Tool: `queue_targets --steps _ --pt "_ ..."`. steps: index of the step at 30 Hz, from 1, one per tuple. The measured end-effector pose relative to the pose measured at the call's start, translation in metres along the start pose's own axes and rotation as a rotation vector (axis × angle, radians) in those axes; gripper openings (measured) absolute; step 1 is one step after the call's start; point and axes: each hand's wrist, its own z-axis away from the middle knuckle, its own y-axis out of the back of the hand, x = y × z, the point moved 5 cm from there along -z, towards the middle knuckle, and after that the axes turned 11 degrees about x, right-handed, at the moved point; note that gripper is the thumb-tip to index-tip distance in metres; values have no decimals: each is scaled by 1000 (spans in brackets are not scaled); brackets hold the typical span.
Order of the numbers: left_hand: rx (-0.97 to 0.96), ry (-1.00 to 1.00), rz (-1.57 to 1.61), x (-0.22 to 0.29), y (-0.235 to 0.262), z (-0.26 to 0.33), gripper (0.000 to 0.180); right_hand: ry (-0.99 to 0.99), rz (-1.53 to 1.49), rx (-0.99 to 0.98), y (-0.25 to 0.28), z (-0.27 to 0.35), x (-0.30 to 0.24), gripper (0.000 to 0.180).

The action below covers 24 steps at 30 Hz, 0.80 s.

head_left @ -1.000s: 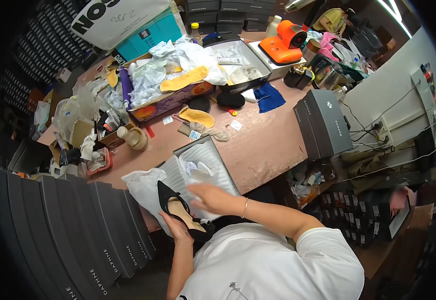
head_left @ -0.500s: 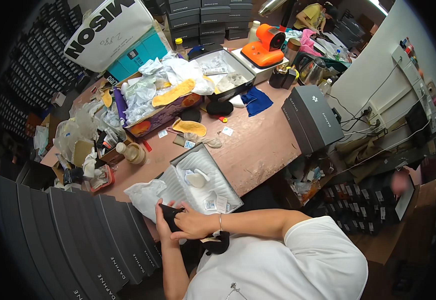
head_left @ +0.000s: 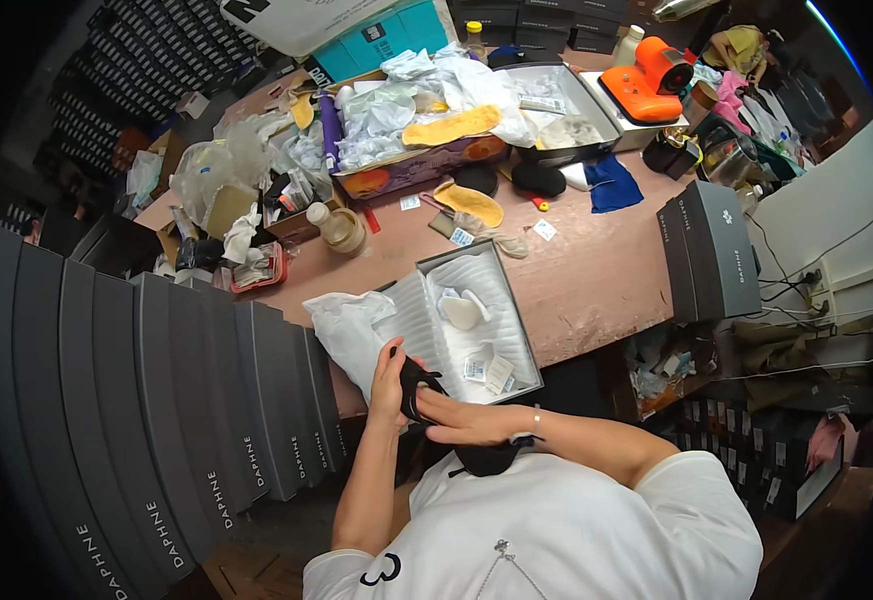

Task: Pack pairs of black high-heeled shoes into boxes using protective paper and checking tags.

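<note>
In front of my chest, my left hand (head_left: 386,388) is closed round a black shoe (head_left: 411,380) with thin strap-like parts at its top. My right hand (head_left: 471,420) comes across from the right, its fingers pressed together against the same shoe, their tips partly hidden by it. Below my right wrist a second black piece (head_left: 486,458), probably the other shoe, lies against my white shirt; what supports it is hidden. Just beyond my hands an open shoe box (head_left: 528,340) holds ribbed white padding, white stuffing pieces (head_left: 466,310) and small tags (head_left: 498,374). White tissue (head_left: 344,325) spills over its left side.
Tall rows of grey shoe boxes (head_left: 196,400) stand at my left. Closed boxes (head_left: 711,250) sit at the table's right edge. Farther back are a paper-filled carton (head_left: 416,165), yellow insoles (head_left: 471,205), a jar (head_left: 336,230) and an orange device (head_left: 646,80). Another person (head_left: 741,50) works far right.
My view has shifted, so the table's things sit lower and farther right. The shoe is now more upright in my left hand, and my right fingers have straightened against it.
</note>
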Motion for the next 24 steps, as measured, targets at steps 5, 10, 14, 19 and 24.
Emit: queue_targets --steps 5,10,14,19,24 --pt "-1 48 3 -9 -21 2 37 -172 363 -193 11 -17 4 70" --pt "46 59 -61 -4 -3 3 36 -215 223 4 -8 -36 6 61" --pt "-92 71 2 -7 -20 1 38 -342 -465 -196 16 18 -6 67" --pt "-41 124 153 -19 -17 18 42 -695 -342 -481 51 14 22 58" --pt "-128 254 341 -81 2 36 51 79 876 402 124 -68 56 39"
